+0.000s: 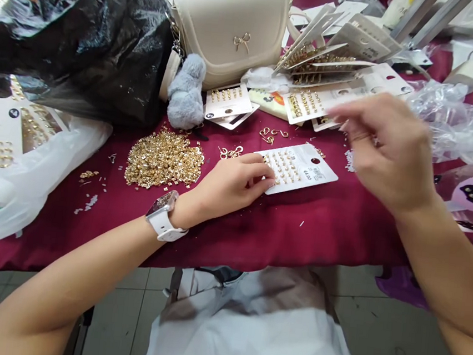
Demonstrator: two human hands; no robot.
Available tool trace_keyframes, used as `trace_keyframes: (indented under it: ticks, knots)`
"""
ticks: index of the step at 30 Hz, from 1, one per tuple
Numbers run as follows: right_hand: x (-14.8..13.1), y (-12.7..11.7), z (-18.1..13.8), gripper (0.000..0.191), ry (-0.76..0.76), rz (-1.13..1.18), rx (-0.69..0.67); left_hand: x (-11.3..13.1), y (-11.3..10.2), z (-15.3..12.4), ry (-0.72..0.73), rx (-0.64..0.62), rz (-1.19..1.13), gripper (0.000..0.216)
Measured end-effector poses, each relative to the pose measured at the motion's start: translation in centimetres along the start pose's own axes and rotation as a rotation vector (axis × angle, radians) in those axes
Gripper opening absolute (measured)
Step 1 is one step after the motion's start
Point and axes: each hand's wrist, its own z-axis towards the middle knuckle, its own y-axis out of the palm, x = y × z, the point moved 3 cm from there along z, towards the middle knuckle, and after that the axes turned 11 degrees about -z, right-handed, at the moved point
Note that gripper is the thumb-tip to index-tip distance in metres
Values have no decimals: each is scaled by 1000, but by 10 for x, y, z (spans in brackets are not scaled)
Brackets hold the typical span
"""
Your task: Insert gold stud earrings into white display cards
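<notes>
Left hand point(229, 185), right of the heap of loose gold studs point(165, 159), is pinching the white paper card of gold earrings point(299, 169) on burgundy cloth point(298, 228); I am judging that flat pressure steadies it. My right hand point(389, 150) is hovering, blurred, its grip untellable.

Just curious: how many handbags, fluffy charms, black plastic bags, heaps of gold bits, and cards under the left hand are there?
Cream handbag: 1
Grey fluffy charm: 1
Black plastic bag: 1
Heap of gold bits: 1
Earring card under left hand: 1
Total: 5
</notes>
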Motion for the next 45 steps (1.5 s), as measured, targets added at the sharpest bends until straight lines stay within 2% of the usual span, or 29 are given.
trace_keyframes:
  ticks: [2,3,6,9,11,15,17,18,19,21,23,24,28,31,33,39,42,45]
  knots:
    - [15,0,3,40,125,-95,62,0,-10,3,-68,34,-137,11]
    - [20,3,3,45,141,-124,60,-1,-16,4,-110,50,-208,11]
    - [22,16,1,48,43,-3,-60,-3,-28,6,-243,92,-415,17]
    - [14,21,-2,26,-1,236,-162,-10,-31,4,-334,103,-568,24]
    - [11,19,-1,10,65,379,-182,-17,-31,4,-361,116,-639,27]
    - [11,17,2,20,311,779,-275,-30,-34,9,-413,256,-729,28]
    - [13,19,4,23,491,1019,-360,-34,-37,12,-435,347,-780,22]
    - [15,20,5,23,615,1122,-359,-35,-38,12,-448,387,-812,19]
    - [17,20,6,22,751,1214,-309,-36,-38,13,-464,416,-841,16]
    - [24,17,8,26,990,1337,-101,-38,-38,12,-479,446,-850,14]
    - [30,12,12,32,1056,1392,110,-40,-38,10,-431,438,-729,15]
    - [32,9,14,33,1033,1392,151,-40,-38,9,-384,427,-612,16]
    - [33,9,14,27,1000,1300,-20,-39,-37,7,-188,322,25,27]
    - [27,13,9,22,979,1269,-147,-43,-34,6,-219,189,355,44]
    - [20,17,7,19,932,1263,-232,-48,-33,6,-295,122,436,52]
    - [7,30,1,15,867,1226,-349,-57,-28,6,-367,26,490,43]
    - [4,33,0,17,854,1199,-374,-60,-27,7,-377,15,487,47]
    - [3,33,-1,16,847,1189,-377,-56,-32,10,-395,75,455,53]
